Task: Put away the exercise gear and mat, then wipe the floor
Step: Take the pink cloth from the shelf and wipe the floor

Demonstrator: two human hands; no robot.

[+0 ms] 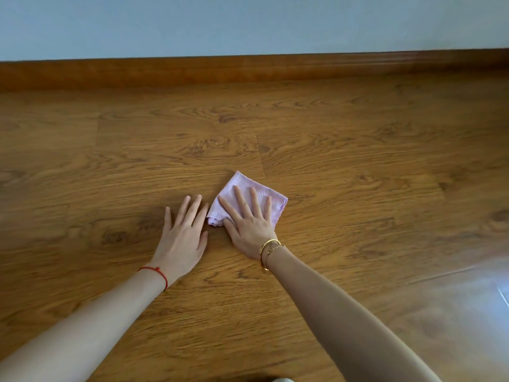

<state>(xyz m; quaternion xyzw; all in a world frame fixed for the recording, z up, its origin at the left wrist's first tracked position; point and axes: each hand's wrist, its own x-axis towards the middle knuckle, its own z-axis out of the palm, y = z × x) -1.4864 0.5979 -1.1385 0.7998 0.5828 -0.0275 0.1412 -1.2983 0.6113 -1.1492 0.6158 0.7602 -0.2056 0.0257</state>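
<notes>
Pressing flat on the pink cloth [249,197], the right hand [249,226] has its fingers spread. Just left of the cloth, the left hand [183,238] lies flat and released on the wooden floor [358,161].

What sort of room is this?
Probably a room in a home: brown wood-grain plank floor, matching wooden skirting board and plain pale blue-grey wall.
</notes>
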